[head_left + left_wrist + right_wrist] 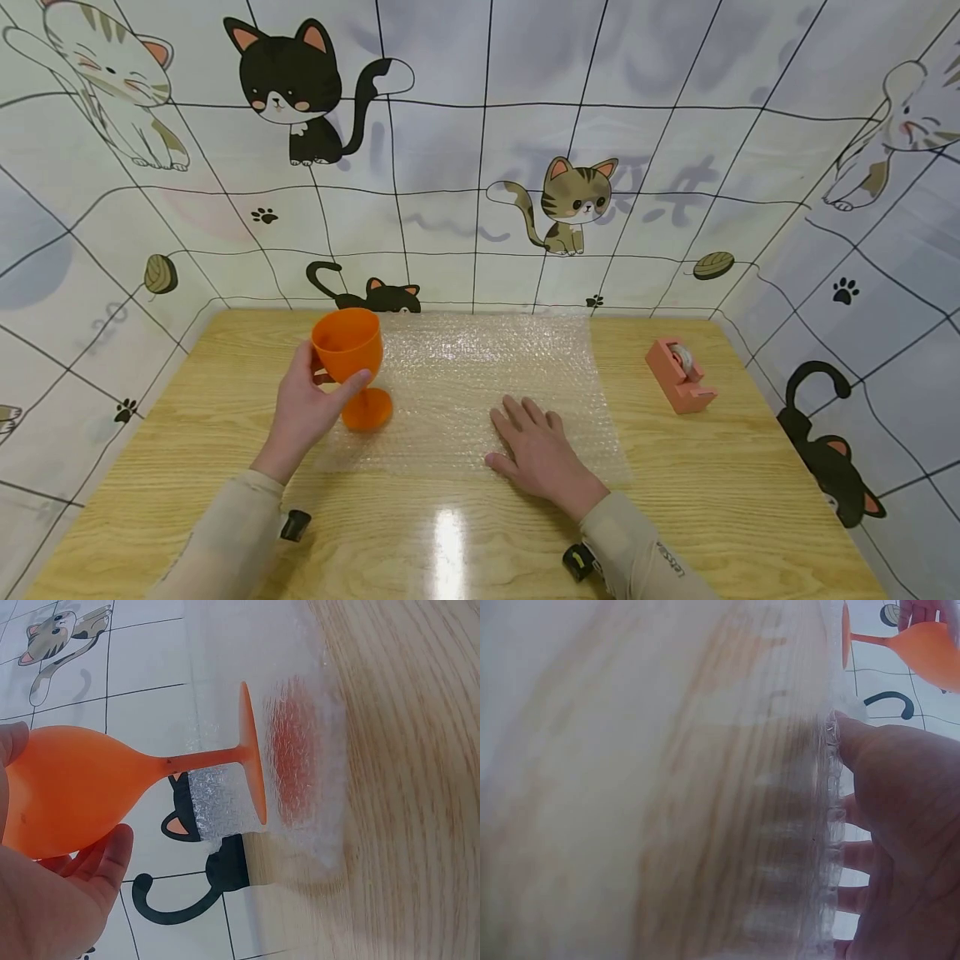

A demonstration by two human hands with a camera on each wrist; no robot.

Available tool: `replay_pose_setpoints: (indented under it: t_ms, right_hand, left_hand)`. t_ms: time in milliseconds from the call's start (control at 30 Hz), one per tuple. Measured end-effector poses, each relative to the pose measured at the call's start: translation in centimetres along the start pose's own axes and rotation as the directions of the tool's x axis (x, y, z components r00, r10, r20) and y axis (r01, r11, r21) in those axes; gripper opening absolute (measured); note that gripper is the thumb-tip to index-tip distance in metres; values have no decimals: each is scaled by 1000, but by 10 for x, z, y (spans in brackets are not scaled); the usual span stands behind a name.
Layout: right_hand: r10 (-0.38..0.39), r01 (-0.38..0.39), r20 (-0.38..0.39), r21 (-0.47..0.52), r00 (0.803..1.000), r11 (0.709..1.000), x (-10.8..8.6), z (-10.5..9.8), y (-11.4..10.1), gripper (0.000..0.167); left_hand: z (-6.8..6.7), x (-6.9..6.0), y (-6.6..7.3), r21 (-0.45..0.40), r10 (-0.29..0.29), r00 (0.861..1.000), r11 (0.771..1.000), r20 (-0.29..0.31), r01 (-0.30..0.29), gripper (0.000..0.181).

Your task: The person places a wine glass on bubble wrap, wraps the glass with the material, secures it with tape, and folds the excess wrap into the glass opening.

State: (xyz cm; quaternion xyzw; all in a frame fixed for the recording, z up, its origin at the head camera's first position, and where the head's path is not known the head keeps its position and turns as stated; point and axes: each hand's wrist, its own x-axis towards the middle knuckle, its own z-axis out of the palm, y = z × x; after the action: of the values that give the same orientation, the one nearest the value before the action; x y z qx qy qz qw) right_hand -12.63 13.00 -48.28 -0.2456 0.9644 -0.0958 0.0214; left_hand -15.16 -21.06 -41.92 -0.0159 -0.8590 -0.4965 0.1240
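Note:
An orange plastic goblet [349,354] is gripped round its bowl by my left hand [309,408], thumb on the near side. Its stem and round foot hang free below the fingers. In the left wrist view, a narrow gap shows between the foot of the goblet [251,754] and the sheet of bubble wrap [304,645], which carries an orange reflection. My right hand [542,452] rests on the near right part of the bubble wrap [480,358] with its fingers spread and straight. The right wrist view shows that hand's fingertips [855,855] against the wrap.
A pink tape dispenser [681,377] with a roll of clear tape stands at the table's right. The wooden table [705,508] backs onto a cloth wall [450,150] printed with cats and grid lines, which also closes both sides.

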Motion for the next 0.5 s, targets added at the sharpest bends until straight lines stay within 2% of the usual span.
replay_pose_setpoints:
  t_ms: [500]
  right_hand:
    - [-2, 2, -5, -2, 1000, 1000, 0, 1, 0, 70]
  left_hand:
    - [0, -4, 1, 8, -2, 999, 1000, 36, 1, 70]
